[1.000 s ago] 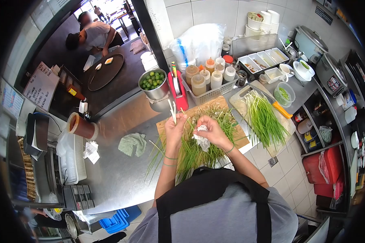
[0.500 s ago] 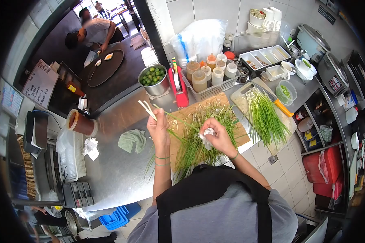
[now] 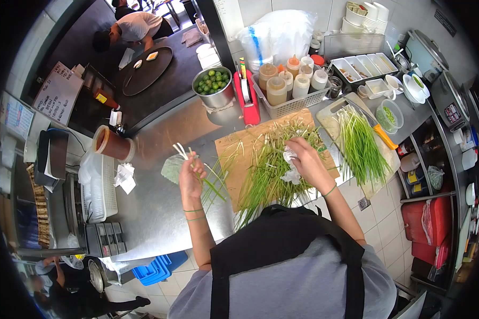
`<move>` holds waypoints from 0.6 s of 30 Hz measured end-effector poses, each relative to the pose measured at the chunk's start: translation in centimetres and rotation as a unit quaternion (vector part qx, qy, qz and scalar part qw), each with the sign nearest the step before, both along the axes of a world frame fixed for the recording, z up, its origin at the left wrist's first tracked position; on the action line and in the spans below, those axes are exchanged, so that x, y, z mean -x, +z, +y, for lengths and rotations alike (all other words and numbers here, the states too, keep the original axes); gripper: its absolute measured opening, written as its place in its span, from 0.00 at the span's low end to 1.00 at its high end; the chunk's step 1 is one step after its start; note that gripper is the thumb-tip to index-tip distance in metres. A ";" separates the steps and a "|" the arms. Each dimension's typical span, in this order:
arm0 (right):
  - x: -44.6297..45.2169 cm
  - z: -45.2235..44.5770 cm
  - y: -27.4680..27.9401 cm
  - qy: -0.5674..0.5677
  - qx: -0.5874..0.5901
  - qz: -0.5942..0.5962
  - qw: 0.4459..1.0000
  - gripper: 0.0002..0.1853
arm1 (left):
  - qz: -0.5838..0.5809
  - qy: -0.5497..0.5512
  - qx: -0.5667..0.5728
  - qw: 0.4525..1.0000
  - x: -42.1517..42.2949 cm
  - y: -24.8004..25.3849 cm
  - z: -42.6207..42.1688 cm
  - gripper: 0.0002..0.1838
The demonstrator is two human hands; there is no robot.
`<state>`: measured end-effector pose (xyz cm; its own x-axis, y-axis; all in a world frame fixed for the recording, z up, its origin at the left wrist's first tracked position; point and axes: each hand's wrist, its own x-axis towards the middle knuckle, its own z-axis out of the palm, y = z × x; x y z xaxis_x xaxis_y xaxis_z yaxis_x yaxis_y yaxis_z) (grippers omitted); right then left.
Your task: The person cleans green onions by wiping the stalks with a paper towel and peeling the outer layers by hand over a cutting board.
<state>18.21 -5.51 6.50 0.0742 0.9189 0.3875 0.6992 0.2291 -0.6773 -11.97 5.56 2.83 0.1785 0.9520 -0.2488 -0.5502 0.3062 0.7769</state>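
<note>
In your left hand (image 3: 191, 179), stalks (image 3: 180, 151) are showing white and green. In your right hand (image 3: 307, 162), the wad (image 3: 291, 176) is looking white. Between them, the board (image 3: 244, 171) is looking brown.

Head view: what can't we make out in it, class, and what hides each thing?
Wooden board: much of its surface; head view, under the heaped green stalks.
White wad: the part in the right hand; head view, behind the fingers.
Whiteboard: its full wording; head view, too small and blurred.
Black apron: its straps' ends; head view, cut off by the bottom edge.
</note>
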 end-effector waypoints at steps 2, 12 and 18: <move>-0.6 0.2 -0.6 -0.024 -0.014 -0.018 0.999 0.15 | 0.039 -0.015 0.017 0.999 -0.4 -1.2 -0.2 0.05; -2.4 0.2 1.2 -0.112 0.066 0.036 0.991 0.08 | 0.563 -0.109 -0.218 0.790 -7.9 -10.3 0.7 0.11; -4.6 0.2 -0.9 -0.058 0.079 0.245 0.965 0.05 | 0.609 -0.115 -0.217 0.754 -9.8 -10.7 0.5 0.10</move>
<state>22.78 -5.35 5.64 0.3194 0.9378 0.1363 0.3006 0.0361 -0.9531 -2.21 6.08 -7.85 0.2415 0.9697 -0.0361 0.6814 -0.1429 0.7178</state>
